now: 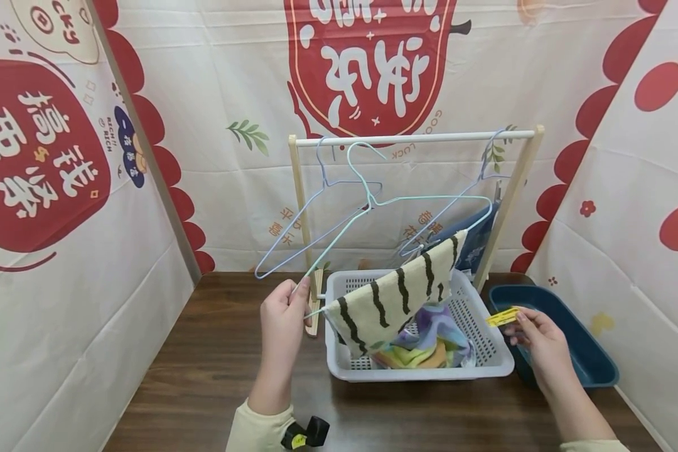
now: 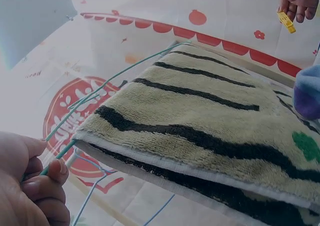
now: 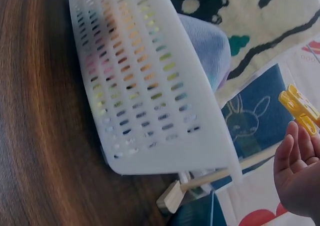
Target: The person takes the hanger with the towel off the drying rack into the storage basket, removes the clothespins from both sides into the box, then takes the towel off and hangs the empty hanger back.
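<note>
My left hand [image 1: 284, 314] grips the left corner of a mint green clothes hanger [image 1: 424, 198]. Over the hanger's lower bar hangs a cream towel [image 1: 395, 292] with wavy dark stripes, tilted up to the right above the basket. In the left wrist view, fingers and thumb curl round the green wire beside the towel's edge. My right hand [image 1: 539, 339] pinches a yellow clothespin [image 1: 503, 317] between thumb and fingers, right of the basket and apart from the towel. The clothespin [image 3: 299, 108] also shows in the right wrist view.
A light grey perforated basket [image 1: 424, 375] holds a colourful cloth [image 1: 429, 339]. Behind it stands a drying rack with a white rod [image 1: 418, 138], where blue hangers [image 1: 294, 258] hang. A dark blue basin [image 1: 599, 370] sits to the right. Fabric walls surround the wooden table [image 1: 203, 376].
</note>
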The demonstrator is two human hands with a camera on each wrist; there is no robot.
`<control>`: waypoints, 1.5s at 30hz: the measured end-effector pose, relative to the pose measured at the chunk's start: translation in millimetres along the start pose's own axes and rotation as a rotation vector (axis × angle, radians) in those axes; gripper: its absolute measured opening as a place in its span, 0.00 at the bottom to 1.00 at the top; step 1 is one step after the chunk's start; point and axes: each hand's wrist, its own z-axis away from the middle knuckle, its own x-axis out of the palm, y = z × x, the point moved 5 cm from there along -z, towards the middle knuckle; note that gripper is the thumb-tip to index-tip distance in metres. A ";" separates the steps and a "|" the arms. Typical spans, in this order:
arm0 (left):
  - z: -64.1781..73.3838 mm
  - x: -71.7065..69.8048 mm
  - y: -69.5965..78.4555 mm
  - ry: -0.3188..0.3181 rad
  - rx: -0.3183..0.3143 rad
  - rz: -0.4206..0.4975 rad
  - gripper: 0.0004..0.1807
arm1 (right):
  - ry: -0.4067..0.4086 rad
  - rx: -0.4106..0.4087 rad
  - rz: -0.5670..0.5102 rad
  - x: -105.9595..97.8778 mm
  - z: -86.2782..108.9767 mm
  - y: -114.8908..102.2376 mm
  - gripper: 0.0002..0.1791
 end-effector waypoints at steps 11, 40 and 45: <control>-10.1 0.6 4.4 -0.015 0.056 0.000 0.25 | 0.068 0.117 0.047 -28.7 1.0 18.8 0.12; -4.2 -10.8 0.7 -0.059 -0.029 -0.050 0.22 | 0.020 0.223 0.691 -66.2 -27.9 24.1 0.44; -3.2 -12.0 0.6 -0.058 -0.034 -0.055 0.23 | -0.036 0.206 0.757 -69.4 -34.9 20.7 0.43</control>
